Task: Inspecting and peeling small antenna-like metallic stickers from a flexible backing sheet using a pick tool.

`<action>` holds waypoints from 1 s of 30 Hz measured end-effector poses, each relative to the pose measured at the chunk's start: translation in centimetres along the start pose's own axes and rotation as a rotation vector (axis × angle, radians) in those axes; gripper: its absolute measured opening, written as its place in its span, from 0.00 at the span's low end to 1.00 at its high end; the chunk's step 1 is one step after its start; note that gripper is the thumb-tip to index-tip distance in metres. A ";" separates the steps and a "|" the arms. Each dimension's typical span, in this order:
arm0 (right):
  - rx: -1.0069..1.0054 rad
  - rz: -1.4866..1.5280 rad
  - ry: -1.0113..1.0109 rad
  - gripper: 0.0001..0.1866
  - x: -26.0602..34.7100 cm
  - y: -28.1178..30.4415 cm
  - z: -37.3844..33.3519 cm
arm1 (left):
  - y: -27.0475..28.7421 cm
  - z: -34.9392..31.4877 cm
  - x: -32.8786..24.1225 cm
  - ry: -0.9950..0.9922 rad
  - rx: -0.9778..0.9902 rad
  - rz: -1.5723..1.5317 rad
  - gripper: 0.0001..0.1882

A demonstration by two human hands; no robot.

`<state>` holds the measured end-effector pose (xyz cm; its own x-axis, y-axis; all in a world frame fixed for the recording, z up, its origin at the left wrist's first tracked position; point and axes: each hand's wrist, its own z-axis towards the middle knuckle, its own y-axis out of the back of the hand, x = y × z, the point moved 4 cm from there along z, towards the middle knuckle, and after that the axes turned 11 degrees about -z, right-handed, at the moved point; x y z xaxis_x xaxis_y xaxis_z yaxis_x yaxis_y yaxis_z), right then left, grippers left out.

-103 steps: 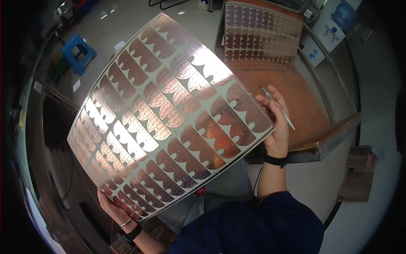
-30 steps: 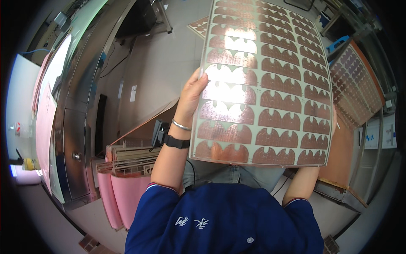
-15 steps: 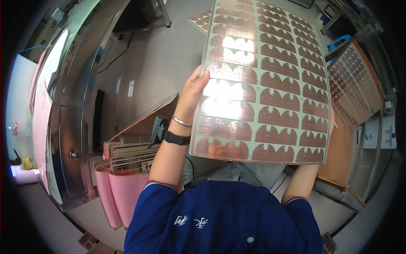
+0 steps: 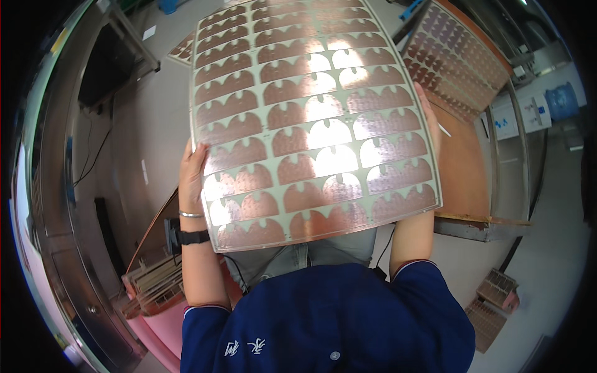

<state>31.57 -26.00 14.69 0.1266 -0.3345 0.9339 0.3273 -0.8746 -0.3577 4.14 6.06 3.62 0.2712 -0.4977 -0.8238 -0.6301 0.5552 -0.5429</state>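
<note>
Along the far left stands a metal cabinet (image 4: 68, 267) with a round knob, bent by the lens. Next come a row of thin upright boards (image 4: 155, 285) and, below them, pink sheeting (image 4: 152, 339). The left hand (image 4: 192, 171), with a silver bangle (image 4: 191, 214) and a black wristband (image 4: 194, 237) behind it, grips the left edge of a big copper-patterned panel (image 4: 311, 133), its thumb on the front face and its other fingers hidden behind. That panel is held up before the person's dark blue shirt (image 4: 336, 311), tilted, with light glaring off its middle. At its right edge is the right hand (image 4: 428, 115), mostly covered; I cannot tell how its fingers are bent. Just beside it, a slim pale stick (image 4: 444, 130) pokes out. Farther right, a second patterned panel (image 4: 460, 62) leans above a brown board (image 4: 463, 165), and a blue water bottle (image 4: 563, 101) lies beyond a metal rail (image 4: 518, 137).
</note>
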 end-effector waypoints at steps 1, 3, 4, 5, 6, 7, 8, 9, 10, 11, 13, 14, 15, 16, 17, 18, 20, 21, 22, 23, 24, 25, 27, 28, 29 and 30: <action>-0.009 0.020 -0.013 0.19 -0.3 0.2 0.2 | 0.2 0.2 0.1 0.012 0.014 -0.002 0.22; -0.005 0.056 -0.003 0.19 0.7 -0.5 -0.5 | 0.0 -0.4 -0.3 0.007 0.026 -0.077 0.24; 0.025 0.077 -0.022 0.18 1.1 -0.8 -0.6 | 0.5 -0.1 -0.4 -0.004 0.009 -0.035 0.24; 0.051 0.097 -0.042 0.18 1.3 -0.9 -0.6 | 0.5 0.0 -0.3 0.009 0.026 -0.038 0.24; 0.008 0.028 -0.054 0.19 1.6 -1.0 -0.6 | 0.4 -0.2 -0.3 0.049 0.041 -0.092 0.23; -0.009 0.023 -0.046 0.19 1.6 -0.7 -0.6 | 0.0 -0.4 -0.3 0.089 0.056 -0.145 0.22; 0.001 0.009 -0.045 0.19 1.7 -0.5 -0.6 | -0.9 -0.6 -0.6 0.068 0.003 -0.156 0.13; 0.012 -0.005 -0.044 0.19 1.7 -0.4 -0.6 | -1.2 -0.7 -0.6 0.078 0.019 -0.157 0.13; 0.002 -0.003 -0.052 0.19 1.8 -0.6 -0.7 | -1.2 -0.9 -0.7 0.075 0.022 -0.160 0.13; -0.009 -0.003 -0.045 0.19 1.9 -0.4 -0.8 | -1.3 -1.0 -0.8 0.070 0.025 -0.163 0.13; 0.024 0.010 -0.045 0.19 1.8 -0.3 -0.8 | -1.4 -1.0 -0.9 0.049 0.055 -0.124 0.15; 0.017 0.036 -0.055 0.18 2.2 -0.7 -1.0 | -1.2 -1.0 -1.0 0.035 0.037 -0.125 0.17; 0.014 0.039 -0.051 0.18 2.2 -0.5 -1.1 | -1.0 -1.1 -1.0 0.019 0.017 -0.126 0.22; 0.044 0.037 -0.043 0.19 2.3 -0.6 -1.1 | -0.7 -1.3 -1.0 0.013 0.021 -0.120 0.22; 0.078 0.036 -0.036 0.20 2.3 -0.7 -1.0 | -0.3 -1.5 -0.7 0.043 0.005 -0.171 0.22; 0.084 0.047 -0.033 0.20 2.2 -0.6 -1.0 | 0.0 -1.5 -0.9 0.070 -0.014 -0.221 0.21; 0.091 -0.155 0.061 0.23 2.2 0.1 -0.7 | -2.4 -2.0 -1.2 0.033 -0.003 -0.217 0.22; 0.103 -0.140 0.068 0.23 2.3 0.3 -0.6 | -3.0 -2.0 -1.5 0.013 0.000 -0.220 0.22; 0.117 -0.128 0.076 0.23 2.4 0.5 -0.7 | -1.9 -1.8 -1.2 0.023 -0.003 -0.239 0.22; 0.133 -0.119 0.083 0.24 2.6 0.6 -0.8 | -1.3 -2.1 -1.4 0.018 -0.030 -0.266 0.21; 0.137 -0.153 0.109 0.23 2.9 0.6 -0.9 | 0.4 -1.9 -1.0 -0.004 -0.007 -0.252 0.21; 0.161 -0.129 0.116 0.23 3.2 0.6 -1.1 | 1.7 -1.8 -1.3 -0.029 0.019 -0.236 0.21; 0.198 -0.239 0.072 0.22 3.4 1.3 -1.4 | 1.6 -2.5 -1.5 -0.007 -0.005 -0.233 0.24; 0.193 -0.345 0.046 0.21 3.2 2.9 -1.4 | 1.0 -2.7 -1.9 -0.017 0.024 -0.202 0.26; 0.186 -0.457 0.020 0.20 3.0 3.5 -1.6 | 0.0 -3.1 -2.3 -0.025 0.050 -0.174 0.27; 0.201 -0.450 0.036 0.20 2.9 3.5 -2.0 | -0.4 -3.5 -2.6 0.009 0.064 -0.177 0.30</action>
<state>31.20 -30.74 16.17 -0.0996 0.0458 0.9940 0.5168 -0.8512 0.0910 1.16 4.84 6.53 0.3669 -0.5974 -0.7131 -0.5252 0.4996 -0.6888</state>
